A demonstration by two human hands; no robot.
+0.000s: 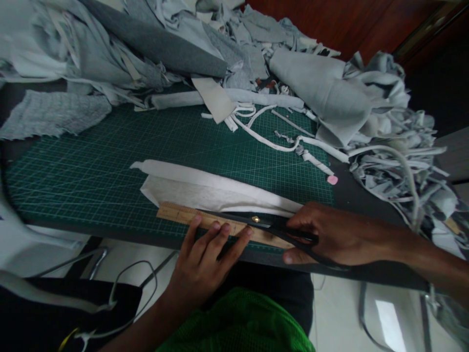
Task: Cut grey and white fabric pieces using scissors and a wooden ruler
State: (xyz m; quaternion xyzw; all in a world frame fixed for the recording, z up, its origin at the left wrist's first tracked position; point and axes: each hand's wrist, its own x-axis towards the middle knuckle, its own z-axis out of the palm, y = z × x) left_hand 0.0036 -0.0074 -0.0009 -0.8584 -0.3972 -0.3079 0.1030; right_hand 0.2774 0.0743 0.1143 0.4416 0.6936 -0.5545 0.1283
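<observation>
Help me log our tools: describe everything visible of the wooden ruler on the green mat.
The wooden ruler is a pale-wood strip with faint printed marks at its left end. It lies along the near edge of the green cutting mat, slanting slightly. The left hand presses its fingers on the middle, black scissors lie along it, and the right hand hides its right end. White fabric borders its far edge.

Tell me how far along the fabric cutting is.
Done: cut grey strips lie heaped beside the cutting mat. In hand: left hand presses a wooden ruler at the near edge of the white fabric; right hand holds black scissors along it. Left: that fabric looks uncut.
</observation>
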